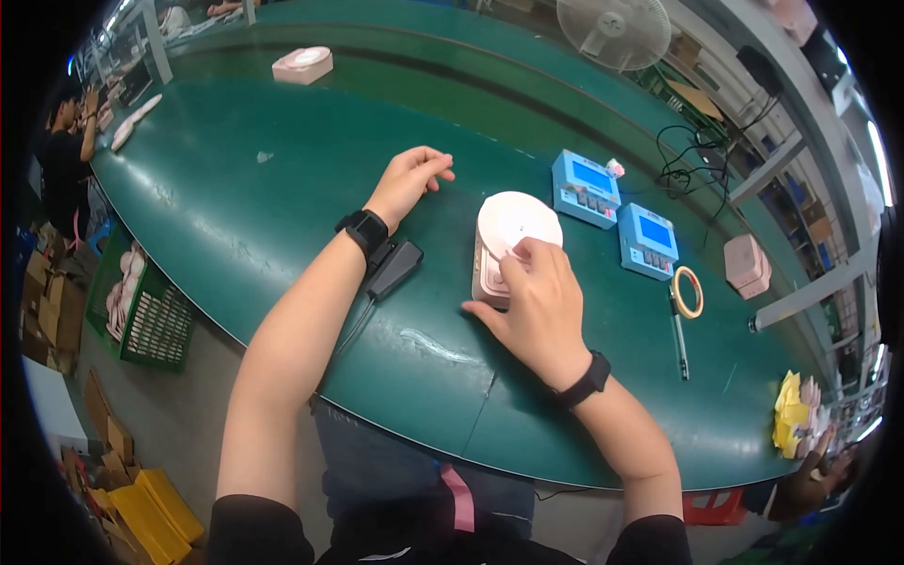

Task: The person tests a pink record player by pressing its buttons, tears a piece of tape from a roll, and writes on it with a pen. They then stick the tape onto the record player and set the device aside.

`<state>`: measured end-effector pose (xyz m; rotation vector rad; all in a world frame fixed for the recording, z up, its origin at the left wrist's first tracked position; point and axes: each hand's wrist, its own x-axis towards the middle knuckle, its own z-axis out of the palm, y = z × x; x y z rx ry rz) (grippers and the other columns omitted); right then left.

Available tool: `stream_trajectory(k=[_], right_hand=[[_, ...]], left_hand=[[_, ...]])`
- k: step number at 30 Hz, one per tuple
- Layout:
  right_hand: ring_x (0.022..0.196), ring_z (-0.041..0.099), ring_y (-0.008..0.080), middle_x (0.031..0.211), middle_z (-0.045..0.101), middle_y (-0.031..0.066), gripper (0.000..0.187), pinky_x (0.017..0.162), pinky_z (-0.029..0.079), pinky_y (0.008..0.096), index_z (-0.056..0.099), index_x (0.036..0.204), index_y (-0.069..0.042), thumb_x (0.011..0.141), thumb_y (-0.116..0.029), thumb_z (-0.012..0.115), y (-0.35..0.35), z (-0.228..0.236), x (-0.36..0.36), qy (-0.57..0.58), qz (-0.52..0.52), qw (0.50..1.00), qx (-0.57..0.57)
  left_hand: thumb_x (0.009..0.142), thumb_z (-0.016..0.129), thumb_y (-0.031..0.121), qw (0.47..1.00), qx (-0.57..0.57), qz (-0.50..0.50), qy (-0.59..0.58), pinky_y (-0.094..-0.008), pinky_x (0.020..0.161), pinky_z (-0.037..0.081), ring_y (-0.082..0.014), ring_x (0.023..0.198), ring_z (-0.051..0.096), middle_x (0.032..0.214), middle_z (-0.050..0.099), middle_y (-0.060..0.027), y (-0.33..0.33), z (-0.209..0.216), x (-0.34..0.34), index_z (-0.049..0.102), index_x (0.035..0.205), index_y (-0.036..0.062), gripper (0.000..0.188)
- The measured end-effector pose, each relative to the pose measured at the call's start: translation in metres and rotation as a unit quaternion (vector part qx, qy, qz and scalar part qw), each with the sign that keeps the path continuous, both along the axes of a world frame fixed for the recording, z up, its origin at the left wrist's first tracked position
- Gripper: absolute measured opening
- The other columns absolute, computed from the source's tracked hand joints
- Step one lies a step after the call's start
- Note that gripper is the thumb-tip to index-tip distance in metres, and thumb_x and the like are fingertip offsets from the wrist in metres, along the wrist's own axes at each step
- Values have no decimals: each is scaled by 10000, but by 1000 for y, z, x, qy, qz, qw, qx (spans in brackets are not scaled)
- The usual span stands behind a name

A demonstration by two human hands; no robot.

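Note:
In front of me on the green table [235,188] sits a small pale pink box-shaped device [482,273] with a white round disc [518,218] over its top. My right hand [541,306] is at the disc's near edge, its fingers bent onto it and its thumb stretched out beside the device. What the fingertips press on underneath is hidden. Farther left, my left hand [414,184] hovers over the table with curled fingers, apart from the device; nothing shows in it. Near that wrist is a black boxy piece with a cable [395,270].
Two blue boxes with screens [586,188] [648,242] stand right of the device. Beyond are a tape roll [687,292], a pen [680,339] and pink cases [747,266]. Another pink box with a white disc [303,64] sits far left. A green crate [155,325] stands below the edge.

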<state>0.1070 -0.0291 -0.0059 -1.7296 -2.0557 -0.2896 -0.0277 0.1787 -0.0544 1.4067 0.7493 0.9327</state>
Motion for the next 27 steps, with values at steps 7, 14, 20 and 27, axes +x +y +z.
stream_trajectory(k=[7,14,20,27], right_hand=[[884,508,323,964,523,137,421,711,452,377,578,843,-16,534,-181,812,5,2,11,45,-7,999,-9],[936,513,304,1010,527,127,428,723,460,367,589,824,-36,500,-151,843,-46,14,81,88,104,985,-109],[1090,488,323,1108,550,113,310,927,421,436,598,747,-38,553,-126,824,-61,6,104,177,150,966,-110],[1130,504,328,1113,583,105,262,981,381,494,630,713,-74,570,-164,829,-65,6,108,149,149,972,-106]], left_hand=[[904,540,267,999,14,-13,28,-173,641,370,-35,687,473,831,629,13,-2,7,-2,604,917,89,190],[906,532,268,997,36,-26,61,-171,655,365,-31,698,468,833,620,19,-4,7,1,608,926,86,198],[911,521,262,994,45,-38,92,-169,670,364,-28,707,467,843,614,12,-4,7,-1,602,937,75,205],[916,514,257,993,53,-39,99,-171,686,368,-29,718,465,856,609,7,-3,6,0,597,957,66,213]])
